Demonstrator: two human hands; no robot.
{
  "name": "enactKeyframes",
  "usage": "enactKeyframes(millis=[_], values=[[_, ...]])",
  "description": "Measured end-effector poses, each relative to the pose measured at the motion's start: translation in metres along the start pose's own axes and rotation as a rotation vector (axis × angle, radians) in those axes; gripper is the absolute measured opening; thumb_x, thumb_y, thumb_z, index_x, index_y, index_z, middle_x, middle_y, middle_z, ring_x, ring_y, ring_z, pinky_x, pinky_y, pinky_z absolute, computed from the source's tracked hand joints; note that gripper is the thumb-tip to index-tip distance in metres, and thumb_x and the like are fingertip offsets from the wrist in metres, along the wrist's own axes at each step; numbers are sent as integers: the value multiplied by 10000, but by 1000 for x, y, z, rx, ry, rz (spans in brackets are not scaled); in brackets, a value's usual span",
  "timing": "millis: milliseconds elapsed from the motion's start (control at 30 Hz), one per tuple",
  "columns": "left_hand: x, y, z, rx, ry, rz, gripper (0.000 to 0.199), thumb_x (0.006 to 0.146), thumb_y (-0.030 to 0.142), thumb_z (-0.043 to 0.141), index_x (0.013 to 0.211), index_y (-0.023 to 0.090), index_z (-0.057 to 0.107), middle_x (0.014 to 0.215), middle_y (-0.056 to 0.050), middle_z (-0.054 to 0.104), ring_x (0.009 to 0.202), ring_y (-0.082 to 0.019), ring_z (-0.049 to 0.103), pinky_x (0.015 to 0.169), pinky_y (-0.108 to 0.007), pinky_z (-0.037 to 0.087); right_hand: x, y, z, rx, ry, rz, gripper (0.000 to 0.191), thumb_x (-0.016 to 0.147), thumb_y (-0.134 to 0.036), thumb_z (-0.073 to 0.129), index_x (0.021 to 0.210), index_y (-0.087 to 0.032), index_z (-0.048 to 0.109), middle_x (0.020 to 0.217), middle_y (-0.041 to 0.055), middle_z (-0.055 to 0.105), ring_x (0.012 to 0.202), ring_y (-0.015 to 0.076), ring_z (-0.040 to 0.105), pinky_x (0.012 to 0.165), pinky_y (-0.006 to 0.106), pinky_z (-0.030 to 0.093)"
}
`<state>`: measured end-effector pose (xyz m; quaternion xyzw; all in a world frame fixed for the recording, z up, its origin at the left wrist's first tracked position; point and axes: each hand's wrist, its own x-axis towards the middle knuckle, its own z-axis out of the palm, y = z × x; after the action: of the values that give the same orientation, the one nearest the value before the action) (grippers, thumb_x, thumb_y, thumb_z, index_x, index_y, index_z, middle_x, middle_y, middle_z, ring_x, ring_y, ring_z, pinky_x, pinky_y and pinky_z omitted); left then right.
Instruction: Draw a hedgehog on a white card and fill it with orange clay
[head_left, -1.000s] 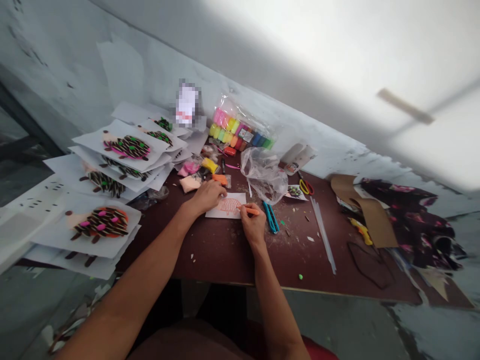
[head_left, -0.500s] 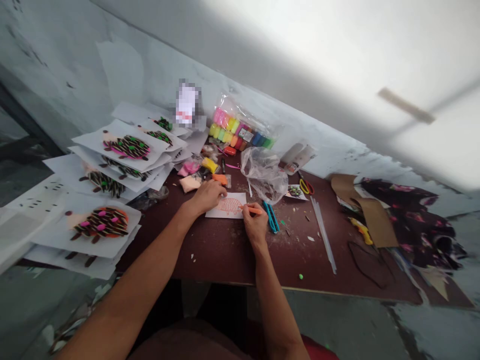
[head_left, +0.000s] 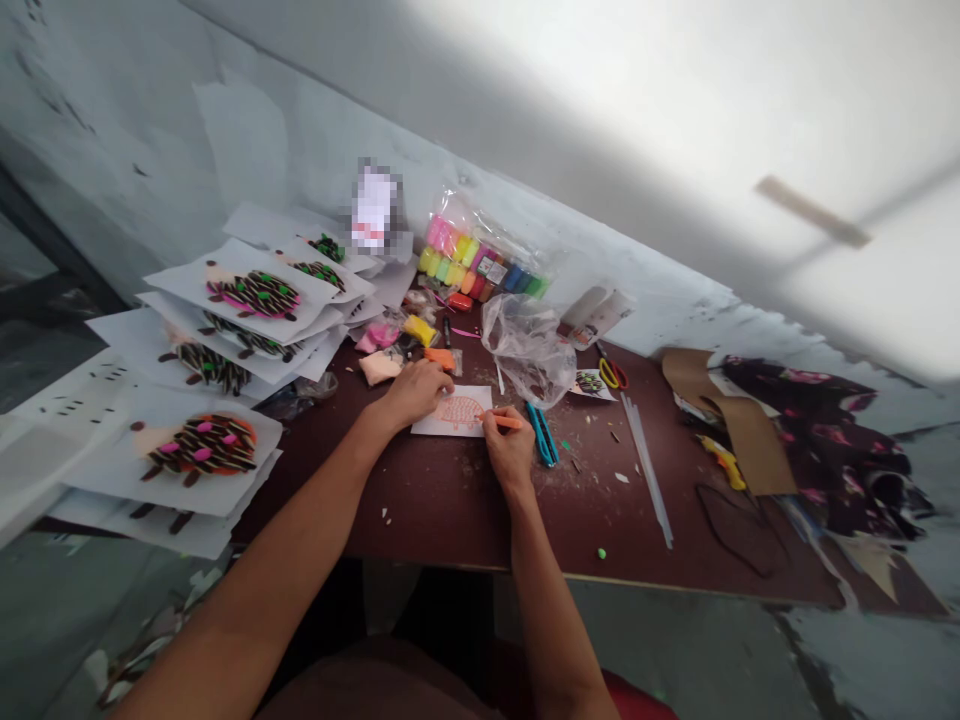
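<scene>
Right fingers (head_left: 496, 425) clamped on orange marker (head_left: 510, 423), probably, left fingers (head_left: 439, 383) together on paper sheet (head_left: 457, 414)

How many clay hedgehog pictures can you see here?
7 clay hedgehog pictures: six on the stacked sheets at left, one beside the plastic bag. Others may be hidden under the sheets.

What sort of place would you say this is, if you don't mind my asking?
Probably a small craft workshop: a bag of colored clay, paper sheets with clay hedgehogs, and scissors on a scrap-strewn table.
</scene>
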<state>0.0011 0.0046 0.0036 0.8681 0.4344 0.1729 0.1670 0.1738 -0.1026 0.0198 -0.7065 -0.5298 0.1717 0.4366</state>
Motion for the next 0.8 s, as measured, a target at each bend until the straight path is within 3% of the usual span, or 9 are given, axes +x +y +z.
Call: enactKeyframes(millis=[300, 800], values=[[1, -4, 4, 13, 19, 26, 298, 859, 92, 581, 987, 233, 810, 1022, -79, 750, 996, -225, 654, 852, -307, 491, 0, 0, 0, 22, 16, 11, 258, 756, -417, 547, 633, -204, 625, 592, -2, 637, 546, 152, 551, 556, 255, 373], [0, 0, 0, -18, -1, -9, 282, 875, 96, 580, 979, 217, 812, 1048, -103, 742, 1025, -262, 654, 879, -350, 492, 0, 5, 2, -4, -2, 0, 223, 766, -373, 559, 637, -204, 625, 592, -6, 641, 544, 149, 560, 541, 242, 379]])
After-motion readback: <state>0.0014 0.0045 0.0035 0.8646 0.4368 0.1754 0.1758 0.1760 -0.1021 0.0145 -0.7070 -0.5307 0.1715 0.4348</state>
